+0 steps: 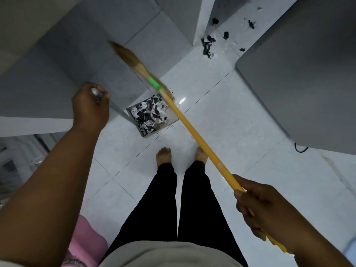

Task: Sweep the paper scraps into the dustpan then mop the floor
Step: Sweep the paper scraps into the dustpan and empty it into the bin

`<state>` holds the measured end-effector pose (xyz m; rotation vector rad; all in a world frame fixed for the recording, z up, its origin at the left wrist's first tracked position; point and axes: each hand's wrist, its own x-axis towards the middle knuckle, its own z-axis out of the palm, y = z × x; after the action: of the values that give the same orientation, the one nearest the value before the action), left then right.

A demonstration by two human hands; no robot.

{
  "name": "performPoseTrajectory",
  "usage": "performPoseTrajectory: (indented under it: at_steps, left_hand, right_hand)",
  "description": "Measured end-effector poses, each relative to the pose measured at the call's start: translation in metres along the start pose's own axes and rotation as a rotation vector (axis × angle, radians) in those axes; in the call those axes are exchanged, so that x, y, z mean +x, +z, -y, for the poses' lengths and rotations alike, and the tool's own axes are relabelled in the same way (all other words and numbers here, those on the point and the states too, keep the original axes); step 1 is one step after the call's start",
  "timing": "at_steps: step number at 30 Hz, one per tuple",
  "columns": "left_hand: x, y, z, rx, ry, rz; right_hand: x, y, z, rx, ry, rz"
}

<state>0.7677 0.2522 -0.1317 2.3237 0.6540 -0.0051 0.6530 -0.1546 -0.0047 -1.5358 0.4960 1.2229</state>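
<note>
A person stands barefoot on a white tiled floor (221, 112), left hand (90, 105) clenched round the metal handle (117, 110) of a dustpan (170, 115), right hand (258, 207) gripping the yellow shaft of a broom (200, 145). The pan sits at twelve o'clock, just ahead of the feet (163, 157), heaped with black and white paper scraps (148, 112). The blurred broom head (131, 56) is at eleven o'clock, beyond the pan.

The load looks heaped to the lip: a tilt of the handle or a careless knock from the broom could spill it across the tiles. An unswept patch of scraps (207, 46) lies at one o'clock, tucked against a white post (202, 20) and beside a grey cabinet (298, 74), a tight corner where bristles may flick pieces deeper in. A dark cable (300, 149) loops at three o'clock; something pink (86, 237) sits at seven.
</note>
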Motion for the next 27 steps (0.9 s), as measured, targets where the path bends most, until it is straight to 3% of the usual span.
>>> performPoseTrajectory:
  at_steps: [10,15,20,27]
  left_hand:
    - [-0.021,-0.027,0.024,-0.03,-0.069,-0.092]
    - [-0.025,-0.031,0.033,-0.008,-0.085,-0.133]
    - [-0.021,-0.03,0.041,-0.012,-0.1,-0.137]
    - [-0.028,-0.049,0.052,-0.024,-0.146,-0.142]
  right_hand:
    - [0.069,-0.014,0.026,-0.202,0.033,-0.208]
    - [0.087,0.014,0.028,-0.144,0.093,-0.077]
    - [0.04,0.015,0.026,-0.196,0.041,0.071]
    - [0.006,0.001,0.031,-0.313,0.004,-0.041]
